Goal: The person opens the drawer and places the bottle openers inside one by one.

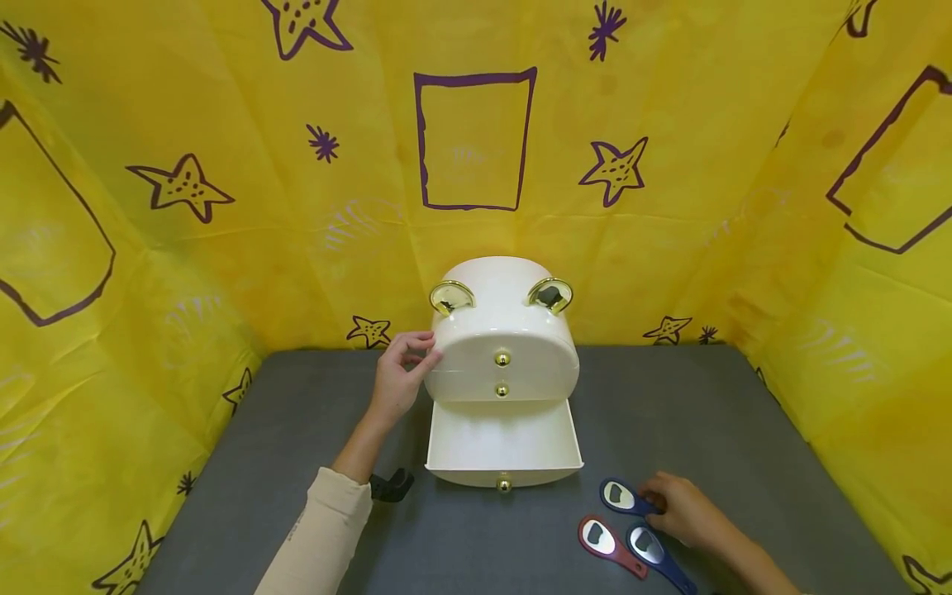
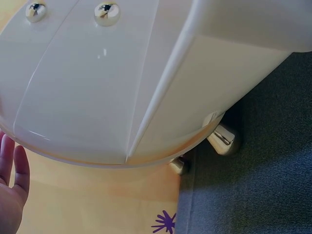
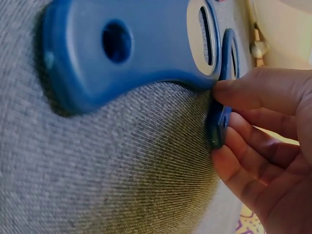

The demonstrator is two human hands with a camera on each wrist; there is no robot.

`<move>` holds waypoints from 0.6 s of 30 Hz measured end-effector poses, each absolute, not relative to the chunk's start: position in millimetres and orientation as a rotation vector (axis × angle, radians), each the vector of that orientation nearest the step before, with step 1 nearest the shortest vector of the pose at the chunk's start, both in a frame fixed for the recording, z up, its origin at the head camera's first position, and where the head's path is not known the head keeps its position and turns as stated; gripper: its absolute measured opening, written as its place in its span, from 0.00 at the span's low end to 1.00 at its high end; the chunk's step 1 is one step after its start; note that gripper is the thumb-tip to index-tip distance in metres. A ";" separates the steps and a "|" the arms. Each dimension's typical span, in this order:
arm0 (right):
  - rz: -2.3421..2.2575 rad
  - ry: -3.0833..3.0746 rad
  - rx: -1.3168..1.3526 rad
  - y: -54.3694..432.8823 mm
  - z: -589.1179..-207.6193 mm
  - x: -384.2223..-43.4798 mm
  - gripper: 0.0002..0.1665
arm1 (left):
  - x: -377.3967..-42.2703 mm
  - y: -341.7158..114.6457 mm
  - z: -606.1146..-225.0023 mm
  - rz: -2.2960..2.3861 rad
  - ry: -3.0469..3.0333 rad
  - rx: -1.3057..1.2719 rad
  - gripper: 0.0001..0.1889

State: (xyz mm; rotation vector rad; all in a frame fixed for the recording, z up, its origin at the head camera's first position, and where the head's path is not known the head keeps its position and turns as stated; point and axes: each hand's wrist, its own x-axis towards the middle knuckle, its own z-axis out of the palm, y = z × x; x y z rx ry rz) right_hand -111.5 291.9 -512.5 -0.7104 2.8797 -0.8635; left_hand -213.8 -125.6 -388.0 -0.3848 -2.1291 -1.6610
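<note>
A glossy cream cabinet [image 1: 506, 306] with gold knobs and two gold-rimmed ear-like pieces stands at the back. Its bottom drawer [image 1: 476, 477] is pulled out. My left hand [image 1: 397, 376] is at the cabinet's left side, fingertips against its edge; in the left wrist view, fingers extend beside the curved rim. At the front right, my right hand [image 1: 684, 511] pinches the handle of a blue bottle opener [image 1: 620, 496] between thumb and fingers. Close by lie a red bottle opener [image 1: 623, 557] and a second blue bottle opener [image 3: 146, 53], seen large in the right wrist view.
The grey tabletop [image 1: 312, 430] runs under everything. Yellow cloth [image 1: 357, 273] printed with purple stars and frames hangs behind and on both sides. A black strap-like piece [image 1: 392, 486] shows beside the left sleeve. Short metallic feet [image 2: 224, 139] hold the cabinet up.
</note>
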 end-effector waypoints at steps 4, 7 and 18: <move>-0.887 2.881 -0.679 292.3 -513.1 -112.0 0.14 | -214.2 -125.5 -388.9 -1.673 -2.121 -0.383 0.10; -0.914 2.906 -0.674 292.5 -513.4 -112.9 0.14 | -214.4 -125.3 -388.9 -1.677 -2.119 -0.386 0.10; -1.015 2.937 -0.513 286.9 -487.1 -127.7 0.14 | -214.6 -125.6 -389.2 -1.680 -2.111 -0.382 0.10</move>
